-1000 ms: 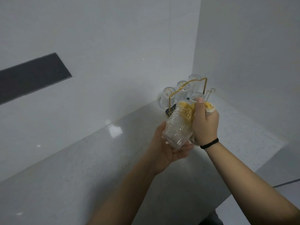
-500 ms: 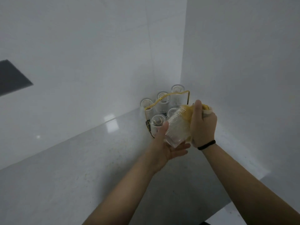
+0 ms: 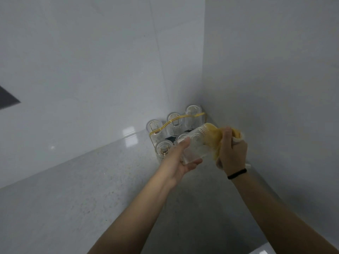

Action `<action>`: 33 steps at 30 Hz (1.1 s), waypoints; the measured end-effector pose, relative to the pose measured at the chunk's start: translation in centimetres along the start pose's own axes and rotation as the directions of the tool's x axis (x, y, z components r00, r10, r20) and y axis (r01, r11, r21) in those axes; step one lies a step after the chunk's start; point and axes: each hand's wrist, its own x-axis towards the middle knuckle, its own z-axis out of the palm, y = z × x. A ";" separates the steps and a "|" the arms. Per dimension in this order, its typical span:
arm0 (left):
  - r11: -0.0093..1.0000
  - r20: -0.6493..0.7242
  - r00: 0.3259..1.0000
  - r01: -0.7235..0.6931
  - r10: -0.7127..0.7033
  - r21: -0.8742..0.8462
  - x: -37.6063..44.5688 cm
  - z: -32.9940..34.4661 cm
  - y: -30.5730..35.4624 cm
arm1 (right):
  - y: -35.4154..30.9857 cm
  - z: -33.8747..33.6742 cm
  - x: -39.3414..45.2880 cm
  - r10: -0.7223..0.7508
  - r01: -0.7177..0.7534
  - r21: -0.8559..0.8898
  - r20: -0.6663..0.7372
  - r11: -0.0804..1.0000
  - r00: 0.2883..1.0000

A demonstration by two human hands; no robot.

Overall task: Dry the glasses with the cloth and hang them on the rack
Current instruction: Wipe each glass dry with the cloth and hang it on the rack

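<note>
Change: compared with a second ago, we see the glass tipped further onto its side, our right hand drawn back from its mouth with the cloth trailing out, and the view swung left so the rack now sits deeper in the corner.
Dark panel: at the far left edge, a dark strip set in the wall.
Countertop: pale speckled stone running from lower left toward the corner, glossy enough to show window reflections.
Rack: a gold wire frame at the back of the counter, tucked into the corner; five glasses already sit upside down on it, so we judge most of the job done.
Left hand: fingers and thumb wrapped around the base end of the glass, holding it steady for wiping.
Glass: clear and ribbed, held in the air just in front of the rack, lying nearly sideways, its open mouth facing right so the cloth can reach inside.
Cloth: yellow, one end at the mouth of the glass, the rest bunched in our right hand.
Right hand: clenched around the cloth, a black band on the wrist.
Walls: plain pale tiled panels meeting in a corner behind the rack.
</note>
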 end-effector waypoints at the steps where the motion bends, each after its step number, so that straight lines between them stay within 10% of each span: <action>1: 0.997 -0.006 0.999 -0.038 0.039 0.061 0.5 0.2 0.3 | 0.5 -0.4 0.6 0.057 -0.056 0.013 -0.045 0.998 0.997; 6: 0.823 -0.036 0.955 -0.234 0.294 0.518 2.9 2.3 2.7 | 2.4 -2.7 3.2 0.268 -0.256 0.136 -0.077 0.957 0.960; 13: 0.013 0.263 0.825 -0.311 0.501 0.950 6.8 5.5 4.5 | 3.0 -4.1 4.0 0.319 -0.315 0.070 -0.048 0.947 0.947; 18: -0.316 0.335 0.843 -0.210 0.420 0.925 9.8 6.6 3.6 | 2.5 -4.2 4.1 0.372 -0.369 0.076 -0.028 0.926 0.928; 33: -0.372 0.245 0.916 -0.116 0.319 0.921 13.9 5.3 0.8 | 4.2 -3.9 4.8 0.411 -0.408 0.153 0.014 0.900 0.911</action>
